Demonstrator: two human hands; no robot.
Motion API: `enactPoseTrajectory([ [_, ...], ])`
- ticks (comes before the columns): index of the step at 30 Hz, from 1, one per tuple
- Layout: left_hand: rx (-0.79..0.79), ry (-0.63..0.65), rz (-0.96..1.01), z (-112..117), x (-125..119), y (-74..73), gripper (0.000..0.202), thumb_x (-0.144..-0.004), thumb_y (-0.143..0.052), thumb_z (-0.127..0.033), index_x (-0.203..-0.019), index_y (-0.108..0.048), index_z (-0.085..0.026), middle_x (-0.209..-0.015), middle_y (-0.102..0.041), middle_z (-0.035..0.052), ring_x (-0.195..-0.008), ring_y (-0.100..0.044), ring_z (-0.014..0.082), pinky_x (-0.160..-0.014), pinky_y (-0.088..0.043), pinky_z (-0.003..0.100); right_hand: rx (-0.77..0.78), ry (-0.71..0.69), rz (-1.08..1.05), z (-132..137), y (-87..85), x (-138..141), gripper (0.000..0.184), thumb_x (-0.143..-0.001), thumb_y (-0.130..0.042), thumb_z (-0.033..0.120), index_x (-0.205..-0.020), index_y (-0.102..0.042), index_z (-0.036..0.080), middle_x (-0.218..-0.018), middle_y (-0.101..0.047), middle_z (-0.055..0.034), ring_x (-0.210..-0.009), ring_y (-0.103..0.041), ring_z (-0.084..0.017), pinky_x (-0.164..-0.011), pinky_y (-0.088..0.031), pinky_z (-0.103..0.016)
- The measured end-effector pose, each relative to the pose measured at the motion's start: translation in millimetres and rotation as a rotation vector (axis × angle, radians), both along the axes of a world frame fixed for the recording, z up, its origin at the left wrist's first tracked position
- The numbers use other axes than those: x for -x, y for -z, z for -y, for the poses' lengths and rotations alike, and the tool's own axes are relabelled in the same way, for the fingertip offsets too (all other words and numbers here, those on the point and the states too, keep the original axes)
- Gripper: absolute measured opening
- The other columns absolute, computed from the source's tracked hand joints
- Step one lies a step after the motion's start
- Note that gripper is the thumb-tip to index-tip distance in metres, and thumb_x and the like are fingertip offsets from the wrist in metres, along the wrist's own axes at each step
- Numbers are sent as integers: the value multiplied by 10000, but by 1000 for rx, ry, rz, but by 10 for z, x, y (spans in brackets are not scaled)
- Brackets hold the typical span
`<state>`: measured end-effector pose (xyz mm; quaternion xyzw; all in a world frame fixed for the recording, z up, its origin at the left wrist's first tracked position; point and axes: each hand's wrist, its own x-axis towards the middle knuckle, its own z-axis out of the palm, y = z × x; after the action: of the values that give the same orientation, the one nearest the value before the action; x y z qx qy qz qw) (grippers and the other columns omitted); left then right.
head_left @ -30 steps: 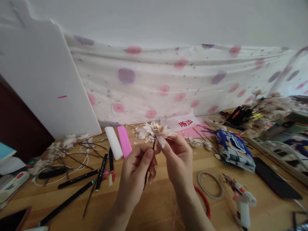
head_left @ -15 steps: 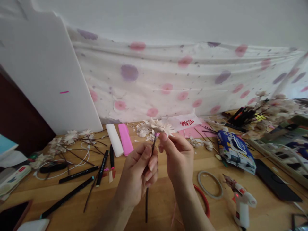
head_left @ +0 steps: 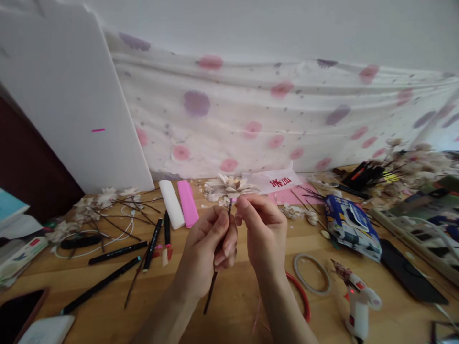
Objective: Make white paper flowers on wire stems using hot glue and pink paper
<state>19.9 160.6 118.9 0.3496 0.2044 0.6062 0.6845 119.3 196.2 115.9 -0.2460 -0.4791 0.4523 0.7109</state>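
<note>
My left hand (head_left: 211, 243) is closed around a dark, thin flower stem (head_left: 211, 294), whose lower end slants down to the left. At its top sits a white artificial flower (head_left: 229, 185) with pointed petals, facing up and partly in line with loose petals behind. Just under the bloom a small pink strip (head_left: 234, 199) shows against the stem. My right hand (head_left: 263, 224) pinches at this strip, thumb and forefinger together; its other fingers are curled. How much of the strip lies inside the pinch is hidden.
White (head_left: 171, 204) and pink crepe paper rolls (head_left: 188, 204) lie behind my left hand. Several black markers (head_left: 153, 244) and flower stems are to the left. On the right are a tape ring (head_left: 311, 274), a red ring (head_left: 303, 298), a glue gun (head_left: 357, 298) and a wipes pack (head_left: 352, 227).
The flower has tipped to face more upward, and the stem's lower end has swung left and up. Both hands stay close together in nearly the same place. The view has shifted slightly.
</note>
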Motion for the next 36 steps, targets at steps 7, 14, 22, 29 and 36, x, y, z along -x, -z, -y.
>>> enactPoseTrajectory([
  [7,-66,40,17,-6,-1,36,290,-939,-699,-400,-773,-617,-177,-459,-429,-106,-363,-201,29,-358,-308,99,-15,-3,11,15,1,-6,107,-840,-780,198,-793,-806,290,-683,-662,55,-598,-557,-71,-577,-471,-185],
  [14,-83,70,31,2,-11,10,273,-960,-670,-380,-778,-662,-177,-449,-368,-109,-366,-181,47,-351,-279,114,68,-70,-21,12,21,-7,42,-828,-808,282,-793,-793,265,-669,-689,42,-583,-577,-90,-555,-492,-202],
  [22,-57,228,123,20,23,-31,226,-939,-705,-327,-770,-671,-180,-450,-304,-117,-357,-138,42,-335,-243,116,74,-120,-30,35,-35,32,148,-840,-775,319,-721,-722,249,-583,-629,52,-507,-559,-100,-490,-471,-218],
  [29,-6,239,125,4,30,-33,203,-921,-732,-329,-804,-694,-166,-463,-314,-118,-375,-123,39,-345,-239,106,82,-183,18,7,-22,15,201,-862,-749,356,-708,-690,242,-576,-633,43,-540,-572,-117,-535,-482,-236],
  [36,-58,13,-3,12,-5,30,244,-944,-699,-378,-811,-651,-178,-482,-440,-98,-387,-173,36,-373,-230,126,189,-229,-78,-20,-15,-16,168,-787,-795,355,-732,-701,227,-642,-612,43,-578,-517,-101,-572,-454,-222],
])
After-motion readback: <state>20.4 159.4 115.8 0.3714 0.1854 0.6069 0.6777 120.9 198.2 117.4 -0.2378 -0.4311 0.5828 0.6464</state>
